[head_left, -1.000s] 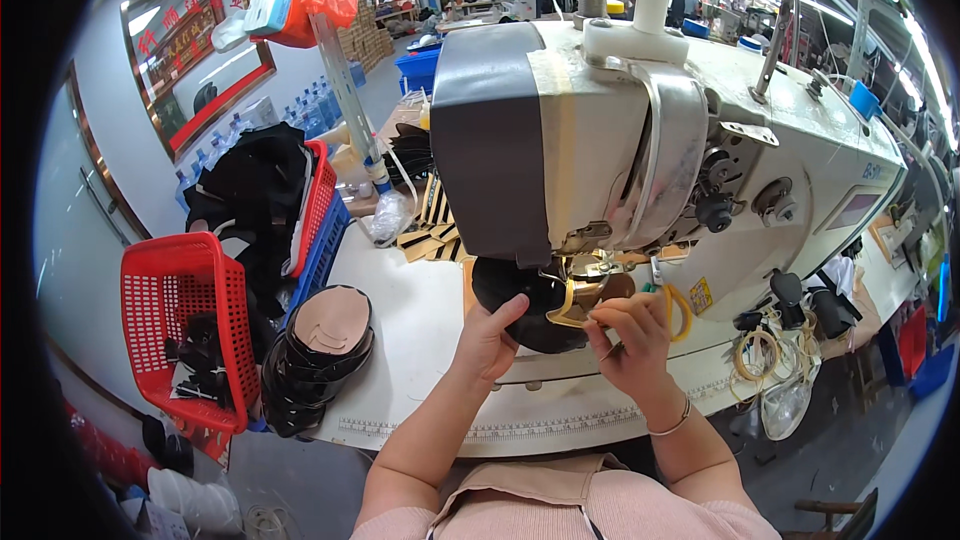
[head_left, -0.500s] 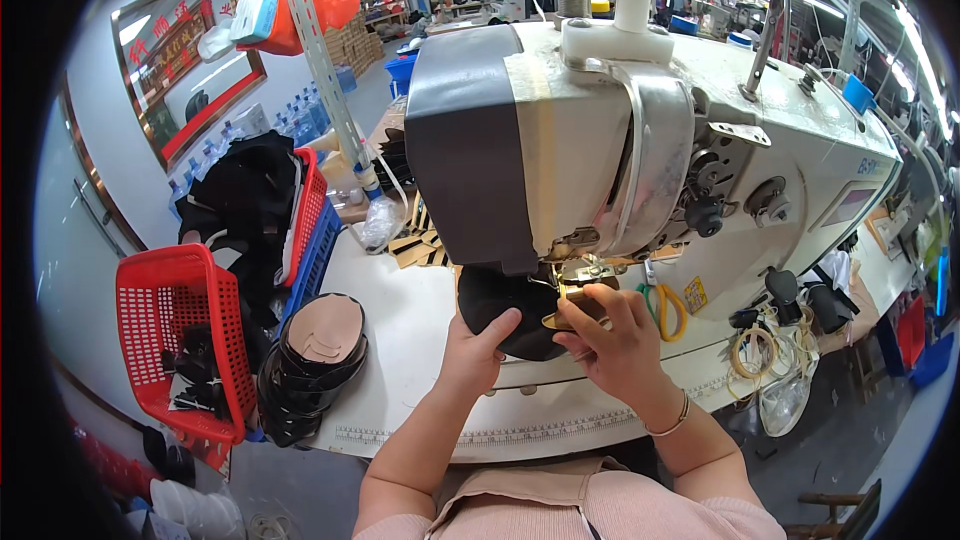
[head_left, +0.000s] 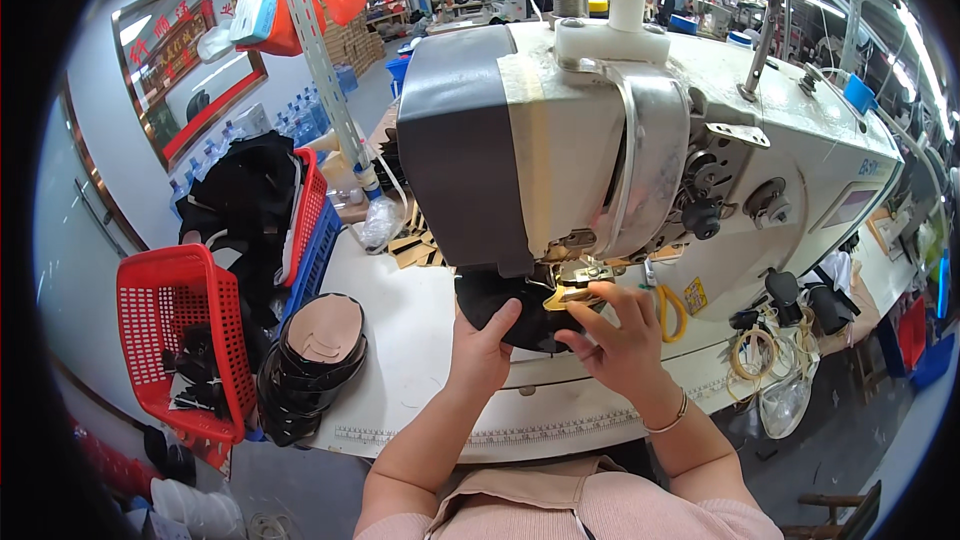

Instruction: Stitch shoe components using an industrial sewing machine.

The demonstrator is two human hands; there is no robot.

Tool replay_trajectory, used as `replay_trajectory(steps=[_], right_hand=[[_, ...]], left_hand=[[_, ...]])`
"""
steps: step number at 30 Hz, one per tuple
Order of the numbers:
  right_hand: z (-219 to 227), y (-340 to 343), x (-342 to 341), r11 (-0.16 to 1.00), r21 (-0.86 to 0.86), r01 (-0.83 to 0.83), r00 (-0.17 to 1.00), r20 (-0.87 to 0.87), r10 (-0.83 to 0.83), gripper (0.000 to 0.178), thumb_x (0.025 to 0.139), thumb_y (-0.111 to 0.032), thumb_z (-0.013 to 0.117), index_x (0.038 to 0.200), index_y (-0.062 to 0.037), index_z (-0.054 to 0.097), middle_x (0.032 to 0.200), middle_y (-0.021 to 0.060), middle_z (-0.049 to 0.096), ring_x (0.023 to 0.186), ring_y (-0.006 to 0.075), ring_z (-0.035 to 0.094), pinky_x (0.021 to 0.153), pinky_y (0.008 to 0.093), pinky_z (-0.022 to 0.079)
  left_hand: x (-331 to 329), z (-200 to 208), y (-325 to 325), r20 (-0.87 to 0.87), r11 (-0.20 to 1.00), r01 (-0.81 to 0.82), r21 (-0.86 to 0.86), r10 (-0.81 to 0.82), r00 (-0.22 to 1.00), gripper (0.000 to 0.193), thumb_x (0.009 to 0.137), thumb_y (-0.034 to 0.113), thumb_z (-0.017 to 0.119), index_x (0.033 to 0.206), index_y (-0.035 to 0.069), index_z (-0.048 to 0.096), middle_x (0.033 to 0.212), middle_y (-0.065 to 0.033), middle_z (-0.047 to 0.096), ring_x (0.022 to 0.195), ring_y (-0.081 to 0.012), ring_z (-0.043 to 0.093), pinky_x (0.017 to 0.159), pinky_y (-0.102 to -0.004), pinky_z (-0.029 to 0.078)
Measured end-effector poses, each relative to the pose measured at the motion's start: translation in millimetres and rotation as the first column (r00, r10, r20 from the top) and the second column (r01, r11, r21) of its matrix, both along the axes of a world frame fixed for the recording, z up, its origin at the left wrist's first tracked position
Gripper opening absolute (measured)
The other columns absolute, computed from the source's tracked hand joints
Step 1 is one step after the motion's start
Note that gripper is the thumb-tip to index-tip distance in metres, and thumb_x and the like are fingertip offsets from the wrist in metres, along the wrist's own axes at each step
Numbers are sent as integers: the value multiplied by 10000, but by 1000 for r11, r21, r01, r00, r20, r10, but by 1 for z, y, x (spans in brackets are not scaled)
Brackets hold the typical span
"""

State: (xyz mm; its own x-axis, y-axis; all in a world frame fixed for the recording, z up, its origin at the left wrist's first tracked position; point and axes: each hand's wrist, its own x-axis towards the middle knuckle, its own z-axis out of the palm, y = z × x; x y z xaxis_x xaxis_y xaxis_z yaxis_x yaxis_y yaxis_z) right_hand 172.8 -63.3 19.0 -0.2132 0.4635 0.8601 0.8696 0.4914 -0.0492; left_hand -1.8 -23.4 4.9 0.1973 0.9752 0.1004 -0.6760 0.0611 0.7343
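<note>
Red basket [head_left: 233, 342]: black pieces [head_left: 198, 360] inside
Left fingers [head_left: 506, 321]: closed on black workpiece [head_left: 532, 328]
Right fingers [head_left: 601, 329]: slightly parted beside it; hold unclear

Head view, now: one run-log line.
left grip: thumb atop black workpiece; right grip: fingertips near yellow strip; sewing machine: above workpiece; yellow-handled scissors: beside right grip

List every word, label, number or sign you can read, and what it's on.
I copy out no wording, but text stands here:
Mirror: red characters.
Machine: blue lettering on its side.
Yellow label, low on the machine: too small to read.
Ruler strip, along the table edge: figures too small.
</note>
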Motion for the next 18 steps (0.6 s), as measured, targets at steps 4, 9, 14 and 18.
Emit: replay_trajectory(steps=[4, 9, 14, 18], right_hand=[[-16, -3, 10, 999, -30, 26, 1000, -15, -26, 410, 743, -411, 672, 1056, -158, 593, 1082, 47, 519, 835, 233, 499, 698, 328, 446], [-25, 2, 19, 998, -52, -23, 999, -24, 21, 473, 718, -293, 683, 1135, -122, 539, 1079, 82, 513, 848, 264, 508, 728, 352, 439], [-32, 8, 23, 999, 30, -19, 998, -60, 20, 435, 697, -93, 605, 1127, -66, 541, 1065, 109, 518, 836, 280, 525, 703, 353, 453], [-31, 11, 23, 998, 62, -9, 996, -86, 14, 402, 694, -60, 585, 1096, -61, 562, 1047, 108, 525, 819, 273, 530, 687, 345, 456]], left_hand=[[4, 0, -4, 18, 999, -30, -39, 31, 999, 463, 826, 5, 586, 1233, 76, 376, 1166, -75, 503, 1056, -187, 534, 902, -321, 459], [9, -4, -7, 71, 995, -48, -92, 55, 996, 413, 835, 22, 585, 1207, 68, 411, 1157, -61, 517, 1070, -179, 524, 906, -319, 452], [15, -4, -12, 133, 983, -46, -180, 71, 989, 375, 842, 40, 591, 1183, 79, 440, 1125, -39, 539, 1021, -150, 544, 867, -286, 465], [18, -2, -15, 152, 982, -61, -181, 89, 984, 362, 842, 35, 587, 1173, 74, 447, 1105, -34, 550, 996, -149, 556, 851, -276, 473]])
